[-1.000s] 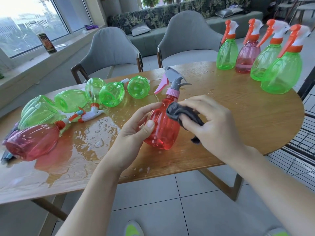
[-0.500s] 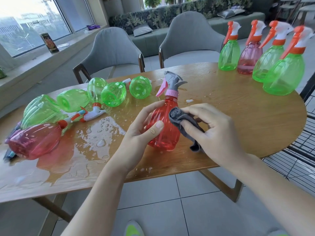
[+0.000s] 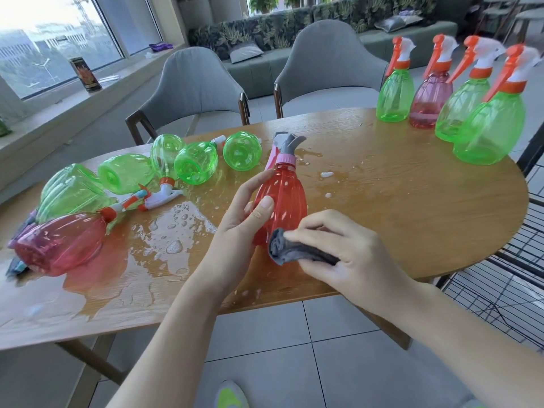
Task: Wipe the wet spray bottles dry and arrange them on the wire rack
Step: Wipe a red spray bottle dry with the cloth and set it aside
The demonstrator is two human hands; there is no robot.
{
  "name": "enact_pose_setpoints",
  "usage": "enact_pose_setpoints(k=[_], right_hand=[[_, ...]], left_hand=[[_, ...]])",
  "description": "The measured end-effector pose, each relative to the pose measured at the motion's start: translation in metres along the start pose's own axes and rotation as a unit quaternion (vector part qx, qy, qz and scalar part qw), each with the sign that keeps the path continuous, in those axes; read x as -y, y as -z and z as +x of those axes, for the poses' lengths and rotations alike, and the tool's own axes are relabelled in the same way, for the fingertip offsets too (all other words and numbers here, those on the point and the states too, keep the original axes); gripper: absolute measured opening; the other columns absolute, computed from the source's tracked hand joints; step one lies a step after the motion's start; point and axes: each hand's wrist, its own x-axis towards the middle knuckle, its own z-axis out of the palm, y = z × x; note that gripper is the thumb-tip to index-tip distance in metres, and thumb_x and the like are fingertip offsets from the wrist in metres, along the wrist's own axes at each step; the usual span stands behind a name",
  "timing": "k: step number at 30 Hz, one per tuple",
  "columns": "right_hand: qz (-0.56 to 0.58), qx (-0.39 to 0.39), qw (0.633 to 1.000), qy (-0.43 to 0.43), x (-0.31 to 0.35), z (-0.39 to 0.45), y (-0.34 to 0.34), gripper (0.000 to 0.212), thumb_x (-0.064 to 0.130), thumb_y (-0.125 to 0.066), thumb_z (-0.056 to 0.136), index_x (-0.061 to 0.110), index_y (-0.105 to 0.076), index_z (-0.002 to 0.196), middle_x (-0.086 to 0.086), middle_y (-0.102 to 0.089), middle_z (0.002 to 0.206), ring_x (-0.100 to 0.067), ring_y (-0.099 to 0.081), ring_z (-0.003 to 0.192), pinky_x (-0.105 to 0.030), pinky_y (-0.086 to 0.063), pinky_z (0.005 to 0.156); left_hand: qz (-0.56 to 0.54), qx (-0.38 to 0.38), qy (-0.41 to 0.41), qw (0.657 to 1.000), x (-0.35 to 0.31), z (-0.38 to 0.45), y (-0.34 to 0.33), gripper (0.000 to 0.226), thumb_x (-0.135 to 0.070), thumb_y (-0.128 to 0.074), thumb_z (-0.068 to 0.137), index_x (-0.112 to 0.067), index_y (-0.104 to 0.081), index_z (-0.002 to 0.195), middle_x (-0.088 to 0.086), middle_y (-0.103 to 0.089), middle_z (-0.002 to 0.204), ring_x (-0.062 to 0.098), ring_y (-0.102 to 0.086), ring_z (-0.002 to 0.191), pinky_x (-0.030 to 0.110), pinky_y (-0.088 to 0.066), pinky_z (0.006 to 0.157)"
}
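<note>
1. A wet oval wooden table [image 3: 412,207] is seen, with two grey chairs [image 3: 326,69] behind it and a black wire rack [image 3: 506,278] at its right edge.
2. The red spray bottle [image 3: 284,198] is gripped upright over the table's near edge by the left hand [image 3: 244,228], fingers and thumb curled round it.
3. A grey cloth [image 3: 294,251] is pinched in the right hand [image 3: 350,260] and pressed against the bottle's base.
4. Four upright bottles [image 3: 488,128] are lined up far right; several lying bottles [image 3: 194,163] are clustered left, beside pooled water [image 3: 164,240].

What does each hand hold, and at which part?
Left hand grips the red spray bottle around its body. Right hand pinches the folded grey cloth against the bottle's lower part.
</note>
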Motion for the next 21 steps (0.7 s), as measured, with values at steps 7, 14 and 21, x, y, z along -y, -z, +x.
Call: enact_pose_setpoints(k=[7,14,21], right_hand=[[-0.046,0.019,0.998,0.049,-0.001,0.002,0.003,0.024,0.009,-0.068,0.095,0.0,-0.075,0.116,-0.013,-0.067,0.105,-0.026,-0.065,0.096,-0.031,-0.054,0.088],[-0.065,-0.096,0.993,-0.037,-0.009,0.024,0.014,0.023,0.008,-0.074,0.093,0.002,-0.076,0.115,-0.01,-0.07,0.107,-0.013,-0.064,0.099,-0.016,-0.049,0.091],[-0.139,-0.125,0.981,-0.051,-0.015,0.038,0.026,0.023,0.006,-0.075,0.092,0.003,-0.075,0.115,-0.01,-0.07,0.108,-0.015,-0.064,0.098,-0.008,-0.042,0.094]], left_hand=[[0.0,0.011,-0.001,1.0,0.0,0.0,0.002,0.042,-0.026,-0.056,0.106,-0.033,-0.059,0.147,0.011,-0.07,0.139,0.033,-0.069,0.124,0.042,-0.056,0.101],[0.027,0.049,-0.005,0.998,-0.004,-0.008,0.008,0.052,-0.031,-0.066,0.096,-0.034,-0.06,0.147,0.007,-0.065,0.147,0.031,-0.061,0.137,0.051,-0.052,0.111],[0.12,0.061,-0.049,0.99,-0.009,-0.015,0.0,0.049,-0.011,-0.067,0.101,-0.018,-0.056,0.149,-0.002,-0.067,0.143,0.016,-0.065,0.131,0.03,-0.057,0.101]])
